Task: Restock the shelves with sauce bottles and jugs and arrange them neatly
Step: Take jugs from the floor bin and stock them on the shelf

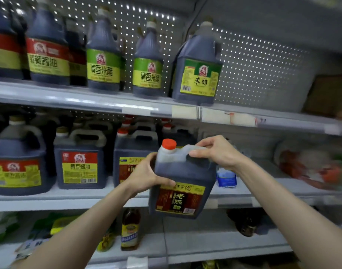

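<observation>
I hold a dark vinegar jug (183,183) with an orange cap and a brown-and-yellow label in front of the middle shelf (69,200), tilted slightly. My right hand (216,152) grips its top handle. My left hand (146,174) holds its left side, thumb across the front. Behind it on the middle shelf stand matching red-capped jugs (131,152), and to the left soy sauce jugs with red-and-yellow labels (79,162).
The top shelf (88,101) carries a row of tall dark jugs with green or red labels, the rightmost (197,70) near an open stretch. A small blue-labelled bottle (226,177) and bagged goods (311,164) sit at the middle shelf's right. Smaller bottles (130,230) stand below.
</observation>
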